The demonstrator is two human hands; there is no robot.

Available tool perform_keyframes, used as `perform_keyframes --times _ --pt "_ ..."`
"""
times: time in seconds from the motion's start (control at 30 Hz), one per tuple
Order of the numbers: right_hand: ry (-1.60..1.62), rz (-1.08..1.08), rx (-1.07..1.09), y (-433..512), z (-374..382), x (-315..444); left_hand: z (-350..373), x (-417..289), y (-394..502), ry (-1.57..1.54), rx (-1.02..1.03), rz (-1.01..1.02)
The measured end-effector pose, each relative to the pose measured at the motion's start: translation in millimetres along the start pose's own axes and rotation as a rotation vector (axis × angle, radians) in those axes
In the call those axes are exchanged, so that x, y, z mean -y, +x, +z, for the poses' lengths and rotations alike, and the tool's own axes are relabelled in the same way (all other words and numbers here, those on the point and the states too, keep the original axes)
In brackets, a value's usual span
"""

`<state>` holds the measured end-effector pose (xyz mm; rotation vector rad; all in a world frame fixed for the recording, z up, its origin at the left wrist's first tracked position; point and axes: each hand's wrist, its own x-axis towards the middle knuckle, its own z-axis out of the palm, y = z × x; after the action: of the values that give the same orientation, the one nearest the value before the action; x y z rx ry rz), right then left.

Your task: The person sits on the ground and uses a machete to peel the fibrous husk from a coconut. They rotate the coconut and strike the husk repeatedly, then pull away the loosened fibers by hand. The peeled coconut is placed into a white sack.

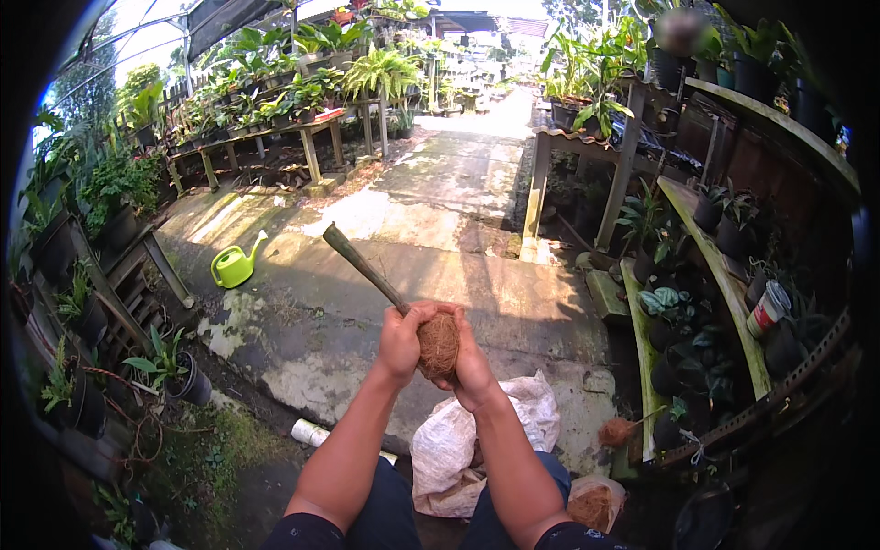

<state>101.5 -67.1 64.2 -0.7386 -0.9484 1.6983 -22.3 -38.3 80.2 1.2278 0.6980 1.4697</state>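
Observation:
Both of my hands cup a ball of brown coconut fibre (438,344) in front of me. My left hand (399,347) presses on its left side, the thumb over the top. Around the right side curls my right hand (474,364). A thick greenish-brown stem (364,265) slants up and left from behind my left hand. Its lower end is hidden, so I cannot tell whether it joins the ball. Below my forearms lies a crumpled white woven sack (443,447). Loose coconut fibre (590,505) shows in a clear plastic bag by my right knee.
A lime-green watering can (235,267) stands on the concrete floor (309,385). Another fibre ball (617,432) with a thin stem lies at right, beside mossy planks (639,357) and potted plants. A white roll (311,432) and a potted plant (189,381) are at left.

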Motion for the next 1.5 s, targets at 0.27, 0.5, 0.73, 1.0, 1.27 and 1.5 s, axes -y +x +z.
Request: perform_keyframes --times 0.27,0.5,0.73,1.0,1.27,1.5 --pt "-0.557 -0.389 -0.022 -4 10 -3 -30 11 9 -1.017 0.123 -0.006" --pt "-0.953 -0.784 0.100 -22 24 22 -63 27 12 -1.356 0.225 0.055" --pt "-1.255 -1.127 -0.055 -19 27 7 -44 27 6 -1.213 0.129 0.012" --pt "-1.091 -1.108 -0.125 -6 15 -7 -3 27 -5 -0.995 0.008 -0.245" --pt "-0.707 -1.064 -0.468 -1 21 -4 27 10 -17 -0.144 -0.112 0.027" --pt "-0.293 -0.681 -0.429 1 3 -8 35 10 -19 -0.004 0.011 0.104"
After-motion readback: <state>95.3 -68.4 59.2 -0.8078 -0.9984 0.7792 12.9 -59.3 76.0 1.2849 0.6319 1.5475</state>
